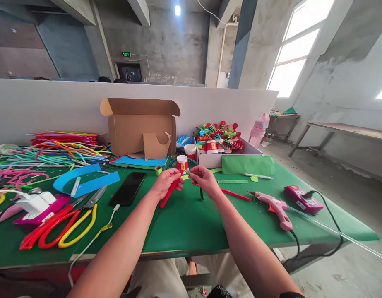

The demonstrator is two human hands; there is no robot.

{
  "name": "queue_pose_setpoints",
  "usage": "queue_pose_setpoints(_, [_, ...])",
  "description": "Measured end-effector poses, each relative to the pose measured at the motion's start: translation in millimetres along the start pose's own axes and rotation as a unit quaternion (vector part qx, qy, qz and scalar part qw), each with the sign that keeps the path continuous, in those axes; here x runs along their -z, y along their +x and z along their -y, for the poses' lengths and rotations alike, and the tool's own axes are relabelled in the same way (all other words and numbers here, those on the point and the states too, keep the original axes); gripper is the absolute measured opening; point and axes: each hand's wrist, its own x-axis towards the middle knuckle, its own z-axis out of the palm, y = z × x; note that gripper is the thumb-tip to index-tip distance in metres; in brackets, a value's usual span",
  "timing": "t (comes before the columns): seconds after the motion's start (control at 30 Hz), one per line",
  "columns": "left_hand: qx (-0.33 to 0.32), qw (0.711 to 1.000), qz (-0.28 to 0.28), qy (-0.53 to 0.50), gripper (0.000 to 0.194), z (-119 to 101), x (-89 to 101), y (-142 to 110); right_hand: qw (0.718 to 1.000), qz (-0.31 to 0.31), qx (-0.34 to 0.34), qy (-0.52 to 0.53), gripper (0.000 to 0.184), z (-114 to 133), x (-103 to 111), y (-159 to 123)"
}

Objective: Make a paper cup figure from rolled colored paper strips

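Front left of table: red-handled scissors (49, 224) and yellow-handled scissors (94, 213) lie side by side on the green tabletop (184, 231).
Front right: a pink hot glue gun (276, 205) rests on its side, nozzle pointing left.
Left hand: the person's left hand (167, 183) grips a flat red strip (169, 195), which slants down toward the near edge.
Right hand: the right hand (205, 179), thumb and fingertips pinched narrow, holds a small green piece (188, 171) close to the left hand.
Just beyond the hands: a red-and-white paper cup (182, 164), its lower part hidden.
Farther back: an open cardboard box (128, 134); right of it, a white box (211, 160) heaped with colourful craft figures (220, 134).
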Motion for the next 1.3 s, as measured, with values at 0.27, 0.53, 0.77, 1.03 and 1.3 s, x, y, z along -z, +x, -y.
queue_pose_setpoints(0.27, [0.012, 0.999, 0.034, -0.020, 0.015, 4.5, 2.3, 3.2, 0.986, 0.053, -0.039, 0.152, 0.040, 20.8, 19.6, -2.9])
queue_pose_setpoints(0.53, [0.011, 1.000, 0.027, 0.007, 0.015, 10.2, -5.2, 2.8, 0.993, -0.008, -0.072, -0.098, 0.032, -3.0, 2.5, 0.9])
queue_pose_setpoints(0.77, [-0.015, 0.999, 0.032, 0.024, 0.019, 12.4, -10.1, 1.7, 0.989, -0.031, -0.044, -0.141, 0.032, -9.0, 2.9, 3.9])
queue_pose_setpoints(1.03, [-0.020, 0.998, 0.048, 0.027, 0.025, 15.8, -8.5, 3.7, 0.990, -0.038, -0.034, -0.132, 0.037, -9.5, 1.4, 3.8])
queue_pose_setpoints(1.3, [-0.020, 0.998, 0.054, 0.022, 0.023, 15.0, -10.4, 2.7, 0.988, -0.048, -0.041, -0.141, 0.040, -11.2, 1.3, 4.5])
